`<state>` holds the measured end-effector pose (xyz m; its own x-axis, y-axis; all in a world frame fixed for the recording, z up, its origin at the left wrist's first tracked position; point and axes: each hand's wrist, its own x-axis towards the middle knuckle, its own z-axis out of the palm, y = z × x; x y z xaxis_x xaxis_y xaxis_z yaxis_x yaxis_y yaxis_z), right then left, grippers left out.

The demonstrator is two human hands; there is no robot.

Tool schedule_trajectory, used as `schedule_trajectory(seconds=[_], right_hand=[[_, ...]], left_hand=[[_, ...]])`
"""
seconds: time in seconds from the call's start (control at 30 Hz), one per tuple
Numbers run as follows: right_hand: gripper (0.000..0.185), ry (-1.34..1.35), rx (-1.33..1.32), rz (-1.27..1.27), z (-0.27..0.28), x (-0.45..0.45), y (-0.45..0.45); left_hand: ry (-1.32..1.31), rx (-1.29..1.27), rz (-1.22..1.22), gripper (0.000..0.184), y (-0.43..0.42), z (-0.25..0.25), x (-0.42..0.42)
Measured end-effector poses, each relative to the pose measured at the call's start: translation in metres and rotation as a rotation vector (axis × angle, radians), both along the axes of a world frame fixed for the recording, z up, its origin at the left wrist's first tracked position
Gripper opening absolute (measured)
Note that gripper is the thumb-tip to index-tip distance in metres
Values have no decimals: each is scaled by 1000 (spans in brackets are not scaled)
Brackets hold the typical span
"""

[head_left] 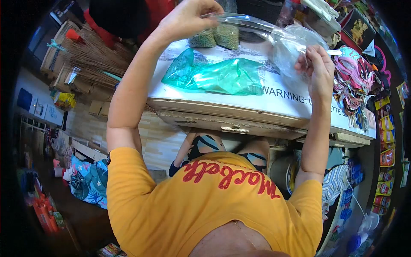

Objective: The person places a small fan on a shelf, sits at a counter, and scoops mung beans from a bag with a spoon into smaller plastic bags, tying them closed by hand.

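Stretched between my two hands is a clear plastic bag (pixel 291 45), raised above the table (pixel 282 92). My left hand (pixel 203 9), at the top centre, pinches one end of it. At the right, my right hand (pixel 316 64) has its fingers curled in against the bulky part of the bag. A green translucent plastic bag (pixel 227 77) lies on the white tabletop between my arms, touched by neither hand. Behind it stand small clear bags of green beans or peas (pixel 226 36), just below my left hand.
Bundled pink and patterned packets (pixel 353 75) hang at the table's right end. A broom of thin sticks (pixel 96 53) lies at the left. Wooden drawers (pixel 233 128) run under the table's front edge. Colourful sachets (pixel 386 154) hang at the far right.
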<state>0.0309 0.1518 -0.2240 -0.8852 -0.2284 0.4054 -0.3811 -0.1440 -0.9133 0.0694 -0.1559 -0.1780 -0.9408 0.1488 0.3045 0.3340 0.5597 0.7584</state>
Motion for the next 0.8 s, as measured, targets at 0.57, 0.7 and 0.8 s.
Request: schedule_trajectory(seconds=[0.57, 0.7, 0.8], right_hand=[[12, 622, 240, -430, -9, 1, -24], [17, 497, 282, -220, 6, 28, -41], [19, 288, 364, 144, 6, 37, -63]], left_hand=[[269, 51, 235, 20, -63, -31, 25], [423, 16, 338, 25, -26, -26, 35], [493, 72, 95, 17, 15, -43, 25]])
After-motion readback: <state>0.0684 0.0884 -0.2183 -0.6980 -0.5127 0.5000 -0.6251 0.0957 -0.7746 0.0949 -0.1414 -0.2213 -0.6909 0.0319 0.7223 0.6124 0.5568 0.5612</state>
